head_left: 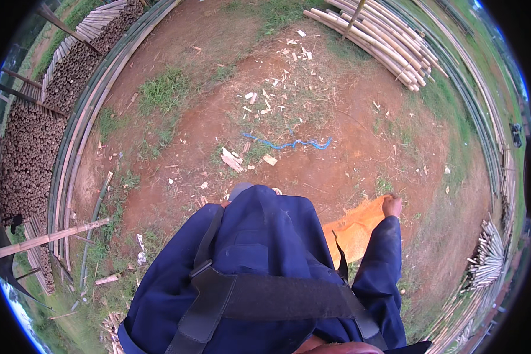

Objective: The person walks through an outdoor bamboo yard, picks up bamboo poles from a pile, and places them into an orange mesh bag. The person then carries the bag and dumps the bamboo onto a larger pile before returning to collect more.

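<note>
My right hand [392, 206] is closed on the upper corner of an orange woven cloth [357, 227] with a frayed edge. The cloth hangs beside my body, its lower part hidden behind my dark blue jacket. My right arm reaches forward and to the right. The left sleeve [180, 251] is bent forward, and only a sliver of my left hand [225, 203] shows past its cuff; the fingers are hidden. Just ahead of that hand a rounded grey thing [240, 190] peeks out, too covered to identify.
A crumpled blue strip [289, 144] lies on reddish soil among wood scraps [232, 160]. Stacked bamboo poles [23, 159] stand left, with long poles [94, 112] alongside. Another pole pile [383, 38] sits far right, and a bundle [488, 256] lies at right. A cut pole [50, 238] juts in from the left.
</note>
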A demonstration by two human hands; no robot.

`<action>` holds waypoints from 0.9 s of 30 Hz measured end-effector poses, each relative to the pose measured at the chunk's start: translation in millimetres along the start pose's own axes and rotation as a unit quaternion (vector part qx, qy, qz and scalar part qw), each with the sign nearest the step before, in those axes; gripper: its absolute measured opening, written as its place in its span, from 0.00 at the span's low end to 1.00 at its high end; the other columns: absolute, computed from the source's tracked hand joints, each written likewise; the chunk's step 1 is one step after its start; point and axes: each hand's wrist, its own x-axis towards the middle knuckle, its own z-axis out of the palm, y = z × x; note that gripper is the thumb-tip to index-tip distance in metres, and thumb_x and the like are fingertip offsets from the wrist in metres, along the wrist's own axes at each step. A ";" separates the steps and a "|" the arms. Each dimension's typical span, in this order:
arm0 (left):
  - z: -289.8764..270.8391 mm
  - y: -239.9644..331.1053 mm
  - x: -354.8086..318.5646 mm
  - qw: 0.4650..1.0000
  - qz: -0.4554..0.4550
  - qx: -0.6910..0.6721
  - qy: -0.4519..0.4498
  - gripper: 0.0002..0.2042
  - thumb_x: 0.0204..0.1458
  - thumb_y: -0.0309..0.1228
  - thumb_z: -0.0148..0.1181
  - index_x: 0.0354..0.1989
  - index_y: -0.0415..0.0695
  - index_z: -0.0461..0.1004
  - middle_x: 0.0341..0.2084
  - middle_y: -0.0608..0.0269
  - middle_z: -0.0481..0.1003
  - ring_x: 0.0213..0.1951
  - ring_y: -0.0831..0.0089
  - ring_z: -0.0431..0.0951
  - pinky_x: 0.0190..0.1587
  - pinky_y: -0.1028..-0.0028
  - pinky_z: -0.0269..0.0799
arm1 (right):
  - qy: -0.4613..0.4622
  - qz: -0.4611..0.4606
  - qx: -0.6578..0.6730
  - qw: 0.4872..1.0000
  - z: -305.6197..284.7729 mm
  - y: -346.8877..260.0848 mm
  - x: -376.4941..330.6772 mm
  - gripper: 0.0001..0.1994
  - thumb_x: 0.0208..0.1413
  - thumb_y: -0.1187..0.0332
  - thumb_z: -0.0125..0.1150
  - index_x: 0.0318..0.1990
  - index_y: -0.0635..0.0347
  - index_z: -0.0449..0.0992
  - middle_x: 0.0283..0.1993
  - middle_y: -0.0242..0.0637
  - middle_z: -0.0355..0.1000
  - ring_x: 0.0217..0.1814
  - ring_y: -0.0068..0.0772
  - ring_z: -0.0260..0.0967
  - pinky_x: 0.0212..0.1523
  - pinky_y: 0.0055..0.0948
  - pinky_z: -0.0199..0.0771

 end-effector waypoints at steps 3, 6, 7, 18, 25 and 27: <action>35.5 70.0 26.0 0.994 0.091 -0.059 -0.005 0.12 0.56 0.33 0.63 0.44 0.41 0.72 0.32 0.59 0.78 0.33 0.67 0.80 0.35 0.67 0.78 | 0.123 -0.107 0.079 0.983 -69.1 -122.3 67.5 0.13 0.57 0.66 0.59 0.47 0.63 0.78 0.38 0.54 0.77 0.43 0.53 0.75 0.47 0.44 0.71; 23.4 111.1 43.8 0.993 0.090 -0.081 0.013 0.12 0.56 0.33 0.63 0.44 0.41 0.73 0.32 0.59 0.79 0.33 0.67 0.80 0.34 0.68 0.78 | 0.229 -0.205 0.268 0.913 -123.0 -174.5 109.4 0.12 0.64 0.64 0.57 0.41 0.66 0.78 0.26 0.32 0.71 0.27 0.21 0.64 0.28 0.26 0.63; 14.3 118.0 49.6 0.994 0.074 -0.081 0.019 0.12 0.56 0.33 0.63 0.44 0.41 0.73 0.32 0.59 0.79 0.32 0.67 0.80 0.34 0.68 0.78 | 0.232 -0.161 0.326 0.902 -134.2 -178.9 121.4 0.11 0.64 0.65 0.57 0.41 0.65 0.78 0.28 0.29 0.71 0.28 0.21 0.64 0.29 0.25 0.64; -24.8 194.4 193.3 0.989 -0.122 -0.084 0.011 0.10 0.56 0.33 0.62 0.42 0.42 0.74 0.31 0.60 0.79 0.31 0.68 0.80 0.32 0.69 0.77 | 0.294 0.102 0.501 0.808 -59.8 -221.4 221.2 0.13 0.65 0.65 0.55 0.49 0.67 0.73 0.42 0.36 0.73 0.41 0.27 0.69 0.42 0.28 0.71; -72.1 415.5 346.5 0.980 0.114 -0.161 0.037 0.12 0.56 0.32 0.61 0.46 0.42 0.74 0.31 0.58 0.79 0.27 0.69 0.80 0.28 0.72 0.76 | 0.226 0.099 0.625 0.740 -39.4 -381.1 326.7 0.15 0.63 0.63 0.57 0.48 0.66 0.74 0.43 0.37 0.73 0.44 0.30 0.71 0.43 0.31 0.73; -89.2 478.2 387.8 0.973 0.142 -0.166 0.069 0.12 0.57 0.33 0.60 0.47 0.44 0.72 0.30 0.60 0.78 0.24 0.72 0.78 0.27 0.72 0.76 | 0.184 0.095 0.619 0.758 -40.1 -434.7 365.9 0.15 0.63 0.62 0.58 0.48 0.66 0.74 0.44 0.38 0.73 0.44 0.31 0.72 0.44 0.31 0.73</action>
